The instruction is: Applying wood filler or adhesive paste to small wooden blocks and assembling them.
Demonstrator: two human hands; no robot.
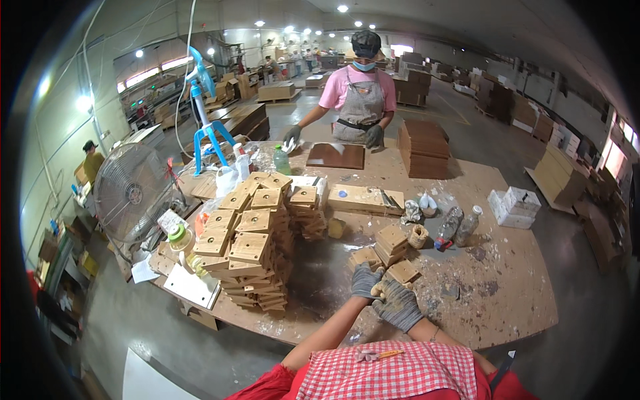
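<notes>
Both my hands wear grey knit gloves and meet close together over the near part of the worktable. My left hand (365, 281) has its fingers curled in, right beside a small wooden block (363, 257). Against it is my right hand (399, 305), its fingers bent toward the left one. Something small and tan shows between the fingertips; what it is I cannot make out. Just beyond the hands, a short stack of wooden blocks (391, 241) and a single wooden block (404, 271) lie on the stained tabletop (493, 280).
Tall piles of drilled wooden blocks (250, 245) stand to the left. A cup-like roll (418, 236), plastic bottles (469, 225) and white boxes (515, 207) are on the right. Across the table a co-worker (362, 100) stands by a brown panel (336, 156) and stacked panels (424, 149). A fan (133, 193) is at left.
</notes>
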